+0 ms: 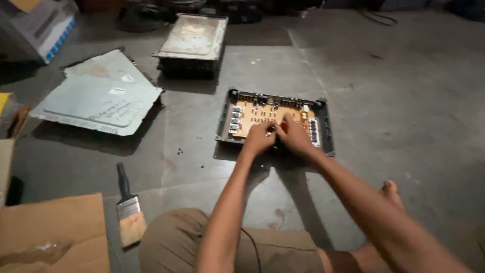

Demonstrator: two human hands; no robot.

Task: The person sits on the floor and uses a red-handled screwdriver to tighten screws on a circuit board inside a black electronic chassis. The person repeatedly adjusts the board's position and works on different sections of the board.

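Both hands (277, 135) cover circuit board (255, 112), grip hidden

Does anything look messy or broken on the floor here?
Yes. The open device under both hands has no cover, so its circuit board shows. Two bent metal covers lie loose to its left.

Dim, warm light; the floor (384, 101) is brightest mid-frame and the corners fall dark. Soft shadows lie lower left of objects. Forearms slightly blurred.
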